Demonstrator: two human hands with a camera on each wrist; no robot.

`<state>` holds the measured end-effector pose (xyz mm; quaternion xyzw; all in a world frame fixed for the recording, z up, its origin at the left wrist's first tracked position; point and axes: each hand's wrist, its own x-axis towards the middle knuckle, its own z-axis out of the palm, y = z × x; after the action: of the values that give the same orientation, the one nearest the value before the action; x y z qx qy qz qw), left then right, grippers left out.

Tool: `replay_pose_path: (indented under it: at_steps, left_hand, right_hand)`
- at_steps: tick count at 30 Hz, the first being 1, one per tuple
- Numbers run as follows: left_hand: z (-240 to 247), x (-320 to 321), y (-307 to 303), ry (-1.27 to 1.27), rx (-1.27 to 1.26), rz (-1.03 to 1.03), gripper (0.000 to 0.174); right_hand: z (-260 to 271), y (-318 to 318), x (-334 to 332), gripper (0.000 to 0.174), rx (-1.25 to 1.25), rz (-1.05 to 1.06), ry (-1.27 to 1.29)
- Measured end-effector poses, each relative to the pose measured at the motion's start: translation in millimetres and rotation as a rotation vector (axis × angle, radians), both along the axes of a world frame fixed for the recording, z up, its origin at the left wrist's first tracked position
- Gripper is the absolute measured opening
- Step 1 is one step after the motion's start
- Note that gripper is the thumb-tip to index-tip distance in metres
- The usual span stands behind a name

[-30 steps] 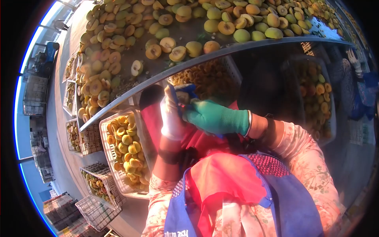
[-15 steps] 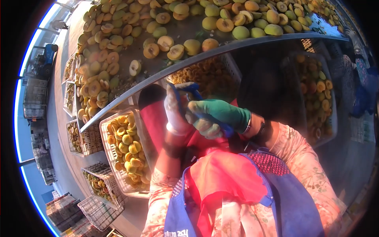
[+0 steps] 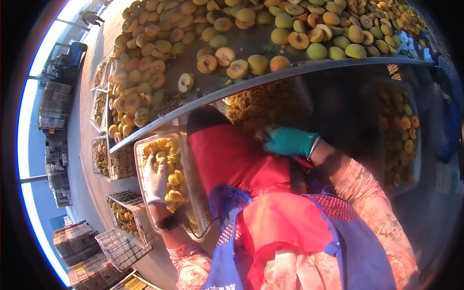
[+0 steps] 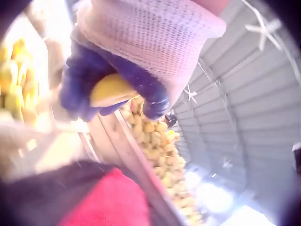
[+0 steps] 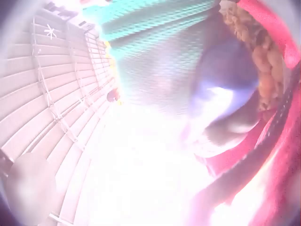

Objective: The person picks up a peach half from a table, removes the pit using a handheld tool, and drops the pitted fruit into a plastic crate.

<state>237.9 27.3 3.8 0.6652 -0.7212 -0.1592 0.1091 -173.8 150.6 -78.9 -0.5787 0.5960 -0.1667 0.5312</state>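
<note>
My left hand point(image 3: 156, 180), in a white glove with a blue-coated palm, reaches over a white crate point(image 3: 194, 186) of halved yellow fruit, apparently peaches. Its fingers curl round a yellow peach half point(image 4: 111, 91) in the left wrist view. Above my lap, my right hand point(image 3: 292, 141) wears a green glove and sits near a bin of brownish-orange pieces point(image 3: 261, 104). Blur in the head view and glare in the right wrist view hide its fingertips, so I cannot tell whether it holds anything.
A metal-edged table point(image 3: 169, 115) heaped with halved fruit spans the front. Another crate of fruit point(image 3: 398, 135) stands at the right, in shadow. Several more crates point(image 3: 126, 217) line the floor at the left. A red apron point(image 3: 227, 154) covers my lap.
Both hands were together above the lap. The left hand has moved away, left and down, to the fruit crate; the right has shifted slightly right. The head view has shifted a little.
</note>
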Motion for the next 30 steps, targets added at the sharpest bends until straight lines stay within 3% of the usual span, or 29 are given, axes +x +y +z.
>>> replay_pose_path:
  at_steps: [3,4,7,10,12,13,16,19,22,24,28,30]
  left_hand:
    - [22.4,-38.1,-33.1,-0.048,-0.226,-0.156,0.056]
    - [22.4,-52.1,-50.5,-0.045,-0.275,-0.218,0.056]
    - [15.5,-120.0,-111.0,-0.076,-0.336,-0.359,0.057]
    - [5.8,-174.7,-153.0,-0.198,-0.2,-0.405,0.058]
    - [11.5,-200.1,-166.7,-0.23,0.017,-0.502,0.059]
    - [10.8,-207.4,-173.0,-0.21,-0.031,-0.542,0.059]
    - [5.0,-206.3,-176.8,-0.091,-0.169,-0.575,0.057]
    - [12.6,-191.3,-164.3,0.216,-0.176,-0.548,0.051]
    - [46.4,-185.8,-116.1,0.661,0.072,-0.473,0.044]
    - [52.4,-185.1,-77.5,0.961,0.329,-0.403,0.039]
    - [29.6,-195.9,-12.1,1.061,0.539,-0.235,0.036]
    - [-11.7,-196.7,5.5,1.24,0.624,-0.197,0.036]
  right_hand:
    - [-27.1,-1.2,4.1,0.052,-0.151,0.222,0.311]
    - [-13.7,0.3,8.4,0.043,-0.263,0.072,0.217]
    - [2.8,-4.5,-0.7,0.038,0.022,0.027,0.137]
    - [-5.3,6.4,2.6,0.036,-0.09,-0.063,0.112]
    - [-48.0,9.5,-1.2,0.035,-0.179,0.218,0.4]
    - [-50.3,8.2,-0.7,0.034,-0.222,0.362,0.54]
    - [-25.2,9.0,5.7,0.034,-0.163,-0.058,0.242]
    - [-51.5,15.0,-3.3,0.037,-0.366,0.385,0.441]
    - [-2.4,12.8,2.8,0.038,-0.194,0.011,0.133]
    - [-5.8,8.8,4.5,0.036,-0.316,-0.166,0.107]
    - [36.9,10.0,11.2,0.034,-0.409,-0.376,-0.057]
    - [40.2,14.6,14.3,0.034,-0.65,-0.431,-0.067]
